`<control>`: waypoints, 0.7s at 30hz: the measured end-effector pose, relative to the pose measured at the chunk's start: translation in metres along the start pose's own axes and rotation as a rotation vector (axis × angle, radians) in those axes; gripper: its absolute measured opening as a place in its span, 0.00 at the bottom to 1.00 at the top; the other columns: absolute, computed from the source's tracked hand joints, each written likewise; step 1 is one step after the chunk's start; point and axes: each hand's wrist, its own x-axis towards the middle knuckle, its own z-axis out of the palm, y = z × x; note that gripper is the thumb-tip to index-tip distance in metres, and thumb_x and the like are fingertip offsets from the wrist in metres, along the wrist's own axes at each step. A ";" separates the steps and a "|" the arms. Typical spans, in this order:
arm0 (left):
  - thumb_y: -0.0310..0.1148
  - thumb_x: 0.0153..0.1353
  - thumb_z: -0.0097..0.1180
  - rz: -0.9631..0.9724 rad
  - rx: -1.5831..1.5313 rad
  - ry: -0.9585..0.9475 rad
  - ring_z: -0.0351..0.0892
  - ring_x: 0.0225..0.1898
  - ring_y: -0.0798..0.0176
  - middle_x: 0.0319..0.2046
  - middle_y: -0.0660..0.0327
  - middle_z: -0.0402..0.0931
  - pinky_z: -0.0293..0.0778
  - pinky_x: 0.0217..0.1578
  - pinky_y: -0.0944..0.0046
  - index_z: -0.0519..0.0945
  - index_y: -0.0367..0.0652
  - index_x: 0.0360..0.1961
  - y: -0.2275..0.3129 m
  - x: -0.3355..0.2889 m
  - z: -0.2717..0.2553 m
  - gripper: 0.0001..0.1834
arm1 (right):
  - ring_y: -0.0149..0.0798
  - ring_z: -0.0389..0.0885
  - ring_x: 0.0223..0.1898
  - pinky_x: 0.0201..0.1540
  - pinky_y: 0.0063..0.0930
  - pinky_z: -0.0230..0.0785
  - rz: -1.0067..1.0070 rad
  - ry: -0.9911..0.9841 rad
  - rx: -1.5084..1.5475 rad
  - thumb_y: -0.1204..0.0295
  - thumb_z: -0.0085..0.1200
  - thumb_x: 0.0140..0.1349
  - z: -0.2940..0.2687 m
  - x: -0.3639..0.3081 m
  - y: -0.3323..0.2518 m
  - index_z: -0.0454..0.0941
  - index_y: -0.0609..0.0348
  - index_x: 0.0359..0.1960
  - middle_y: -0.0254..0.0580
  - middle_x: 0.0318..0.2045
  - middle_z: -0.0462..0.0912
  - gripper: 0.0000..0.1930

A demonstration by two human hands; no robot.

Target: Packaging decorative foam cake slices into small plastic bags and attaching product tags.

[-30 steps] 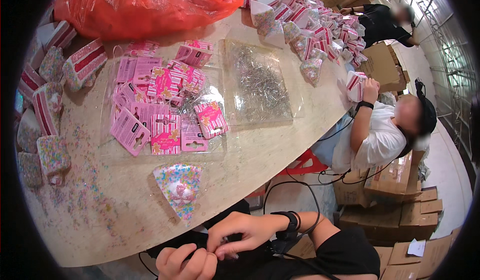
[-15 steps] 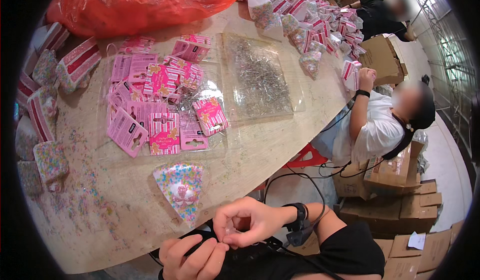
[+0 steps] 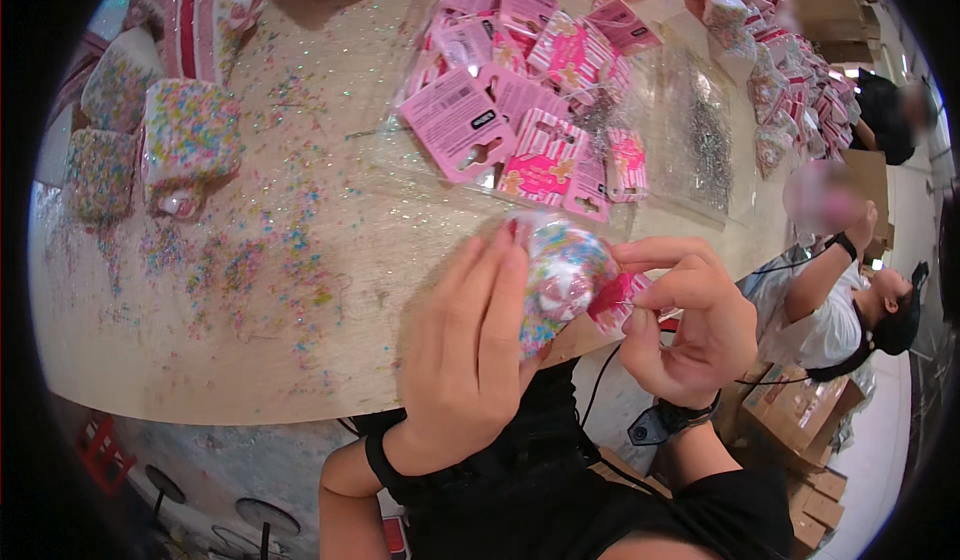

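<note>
My left hand [image 3: 465, 350] is closed round a toy cake slice [image 3: 562, 285] covered in coloured sprinkles, with a pale, shiny piece on its top. Its fingers press along the left side of the slice, partly covering it. My right hand [image 3: 695, 320] is at the slice's right side, thumb and fingertips pinched on what looks like a thin wire. A pink piece [image 3: 610, 300], apparently a card tag, shows between the slice and these fingertips; how it is attached is hidden and blurred.
Pink card tags [image 3: 460, 125] lie heaped on a clear plastic tray beyond my hands. Beside them is a tray of thin metal pieces [image 3: 700, 140]. More cake slices [image 3: 190, 135] stand at left; loose sprinkles [image 3: 225, 275] litter the table. A person [image 3: 820, 300] sits at right, near cardboard boxes [image 3: 800, 400].
The cake slice has left the table and is now in my left hand. Both hands have moved up from the lower edge, over the table. The view has swung left.
</note>
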 end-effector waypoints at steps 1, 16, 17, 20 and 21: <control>0.33 0.60 0.59 0.050 0.000 0.032 0.76 0.50 0.45 0.47 0.45 0.75 0.76 0.45 0.58 0.71 0.28 0.52 -0.004 -0.003 0.001 0.24 | 0.40 0.82 0.31 0.28 0.24 0.72 -0.013 -0.003 0.004 0.86 0.57 0.40 0.005 0.001 0.000 0.73 0.62 0.26 0.48 0.29 0.83 0.10; 0.18 0.54 0.56 0.104 -0.222 0.281 0.68 0.54 0.32 0.51 0.43 0.67 0.74 0.52 0.46 0.72 0.32 0.53 -0.008 -0.015 -0.008 0.23 | 0.44 0.83 0.36 0.36 0.29 0.79 -0.013 -0.063 0.013 0.87 0.58 0.41 0.021 0.000 -0.028 0.72 0.64 0.28 0.54 0.33 0.83 0.11; 0.18 0.54 0.56 0.104 -0.225 0.286 0.68 0.54 0.32 0.51 0.43 0.67 0.74 0.52 0.46 0.72 0.32 0.53 -0.008 -0.016 -0.007 0.23 | 0.44 0.83 0.36 0.36 0.29 0.79 -0.016 -0.064 0.008 0.87 0.58 0.41 0.021 0.000 -0.028 0.72 0.64 0.28 0.54 0.33 0.83 0.11; 0.19 0.55 0.56 0.108 -0.240 0.289 0.68 0.54 0.31 0.51 0.43 0.67 0.74 0.52 0.45 0.72 0.32 0.53 -0.009 -0.017 -0.004 0.22 | 0.44 0.83 0.36 0.35 0.29 0.78 -0.006 -0.059 -0.018 0.87 0.58 0.42 0.021 -0.003 -0.028 0.72 0.63 0.29 0.55 0.34 0.83 0.12; 0.19 0.55 0.56 0.110 -0.286 0.294 0.68 0.54 0.31 0.51 0.42 0.67 0.74 0.52 0.45 0.72 0.32 0.51 -0.009 -0.017 -0.003 0.21 | 0.45 0.83 0.36 0.34 0.29 0.78 -0.028 -0.065 -0.058 0.87 0.58 0.42 0.020 -0.003 -0.027 0.72 0.63 0.29 0.55 0.33 0.83 0.12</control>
